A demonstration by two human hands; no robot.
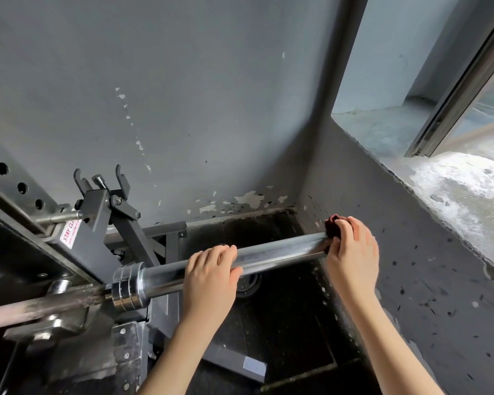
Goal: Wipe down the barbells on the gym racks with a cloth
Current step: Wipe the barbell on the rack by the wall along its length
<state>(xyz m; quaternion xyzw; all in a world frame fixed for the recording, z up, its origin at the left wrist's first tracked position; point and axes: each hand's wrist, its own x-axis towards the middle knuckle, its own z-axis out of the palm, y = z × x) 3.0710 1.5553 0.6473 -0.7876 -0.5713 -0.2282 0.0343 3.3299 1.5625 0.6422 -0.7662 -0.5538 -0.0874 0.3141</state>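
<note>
At the bar's end, right hand clutches cloth; left hand grips barbell.
Barbell's long axis runs left to right, tip rising slightly rightward.

A rack sticker reads "STAY CL…", the rest cut off.

This is a gym, in a worn corner of a weight room. A chrome steel barbell with a collared sleeve runs across the centre of the frame and sits on a dark grey steel rack at the left. The rack's perforated upright at the far left shows 3 round holes. Black hooked bar catches rise beside it, above a red-and-white warning sticker. Black rubber flooring fills the lower centre, and the grey painted wall behind it is peeling low down.
</note>
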